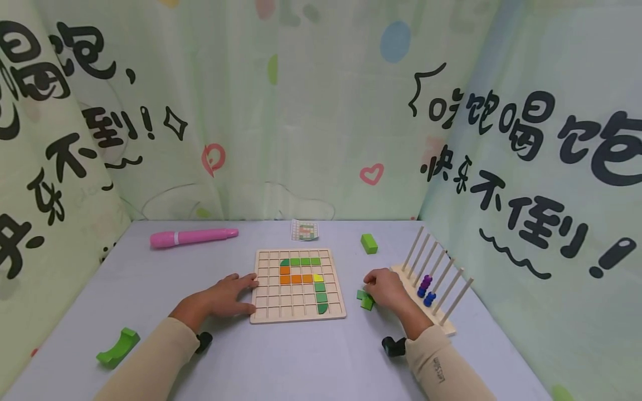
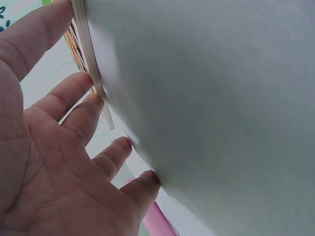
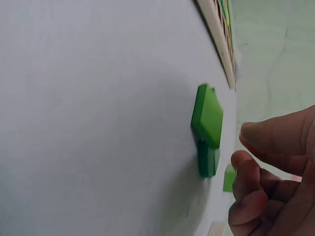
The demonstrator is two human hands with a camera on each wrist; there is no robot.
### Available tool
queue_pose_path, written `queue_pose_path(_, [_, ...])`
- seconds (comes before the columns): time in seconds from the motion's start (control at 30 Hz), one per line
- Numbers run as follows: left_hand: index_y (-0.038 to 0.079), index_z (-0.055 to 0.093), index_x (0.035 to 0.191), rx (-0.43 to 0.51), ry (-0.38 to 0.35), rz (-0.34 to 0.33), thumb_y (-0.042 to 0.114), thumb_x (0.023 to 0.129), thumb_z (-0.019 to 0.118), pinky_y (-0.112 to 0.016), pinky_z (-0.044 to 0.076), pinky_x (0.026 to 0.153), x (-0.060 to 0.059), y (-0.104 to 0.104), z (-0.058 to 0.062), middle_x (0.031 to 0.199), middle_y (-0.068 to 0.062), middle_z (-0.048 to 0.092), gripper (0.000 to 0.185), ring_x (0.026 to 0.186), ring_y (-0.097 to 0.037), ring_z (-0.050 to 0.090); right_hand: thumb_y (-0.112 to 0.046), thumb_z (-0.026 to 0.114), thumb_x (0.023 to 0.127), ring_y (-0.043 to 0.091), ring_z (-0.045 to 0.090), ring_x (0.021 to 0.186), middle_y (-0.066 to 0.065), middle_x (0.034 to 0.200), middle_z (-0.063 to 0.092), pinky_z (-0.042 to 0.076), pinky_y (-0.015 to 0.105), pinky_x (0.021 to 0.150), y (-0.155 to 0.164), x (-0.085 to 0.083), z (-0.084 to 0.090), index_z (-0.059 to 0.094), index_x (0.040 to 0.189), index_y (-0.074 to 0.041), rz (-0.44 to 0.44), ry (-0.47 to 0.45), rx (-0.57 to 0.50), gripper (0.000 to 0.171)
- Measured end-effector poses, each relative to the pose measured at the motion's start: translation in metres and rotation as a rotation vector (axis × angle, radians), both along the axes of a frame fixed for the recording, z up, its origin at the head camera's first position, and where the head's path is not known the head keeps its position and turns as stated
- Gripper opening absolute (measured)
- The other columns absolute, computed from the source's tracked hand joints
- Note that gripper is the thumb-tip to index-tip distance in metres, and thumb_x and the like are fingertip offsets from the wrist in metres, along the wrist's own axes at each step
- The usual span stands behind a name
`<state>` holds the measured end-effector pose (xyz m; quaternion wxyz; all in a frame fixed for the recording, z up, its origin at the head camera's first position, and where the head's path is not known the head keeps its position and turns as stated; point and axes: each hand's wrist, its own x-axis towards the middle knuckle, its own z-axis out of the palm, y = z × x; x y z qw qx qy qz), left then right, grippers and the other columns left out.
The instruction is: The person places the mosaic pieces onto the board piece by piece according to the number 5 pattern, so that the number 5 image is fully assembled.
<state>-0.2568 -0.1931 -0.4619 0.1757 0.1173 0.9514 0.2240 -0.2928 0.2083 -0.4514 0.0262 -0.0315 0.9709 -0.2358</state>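
A wooden grid board (image 1: 296,306) lies at the centre with green, orange and yellow tiles set in some of its squares. My left hand (image 1: 228,296) rests at its left side, fingers spread. Thumb and some fingertips touch the board's edge in the left wrist view. Beside a few loose green tiles (image 1: 368,303) on the right, my right hand (image 1: 387,287) is lowered with bent fingers. In the right wrist view a light green tile (image 3: 208,118) overlaps a dark green tile (image 3: 208,161). A gap shows between thumb and fingers, with nothing held there.
Right of the right hand stands a wooden peg rack (image 1: 448,327) with blue and purple beads. A green block (image 1: 369,243) and a printed pattern card (image 1: 305,230) lie farther back. A pink tube (image 1: 194,237) is at back left, a green curved block (image 1: 118,349) at front left.
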Motion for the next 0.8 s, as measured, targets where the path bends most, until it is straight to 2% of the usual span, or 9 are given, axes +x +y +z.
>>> queue_pose_path(0.17, [0.018, 0.042, 0.160, -0.001, -0.002, -0.001, 0.047, 0.090, 0.076, -0.072, 0.033, 0.113, 0.000, 0.000, -0.001, 0.163, -0.025, 0.034, 0.083, 0.151, -0.049, 0.028, -0.013, 0.071, 0.095, 0.022, 0.061, 0.086, 0.011, 0.098, 0.071, 0.054, 0.037, 0.075, 0.008, -0.004, -0.004, 0.074, 0.109, -0.001, -0.074, -0.050, 0.018, 0.019])
queue_pose_path(0.43, [0.018, 0.043, 0.159, 0.017, -0.001, -0.004, 0.048, 0.090, 0.076, -0.071, 0.032, 0.115, -0.002, 0.000, -0.003, 0.164, -0.022, 0.035, 0.081, 0.152, -0.047, 0.027, -0.020, 0.074, 0.094, 0.022, 0.062, 0.084, 0.010, 0.098, 0.072, 0.054, 0.037, 0.073, 0.012, -0.008, -0.009, 0.076, 0.105, 0.000, -0.107, -0.090, 0.080, 0.023])
queue_pose_path(0.8, [0.019, 0.043, 0.159, 0.005, 0.004, 0.006, 0.047, 0.090, 0.076, -0.072, 0.034, 0.114, 0.000, 0.000, -0.003, 0.164, -0.024, 0.034, 0.081, 0.152, -0.048, 0.028, -0.013, 0.078, 0.090, 0.023, 0.058, 0.080, 0.008, 0.087, 0.065, 0.047, 0.032, 0.066, 0.008, -0.013, -0.009, 0.067, 0.091, -0.005, -0.111, -0.064, 0.006, 0.013])
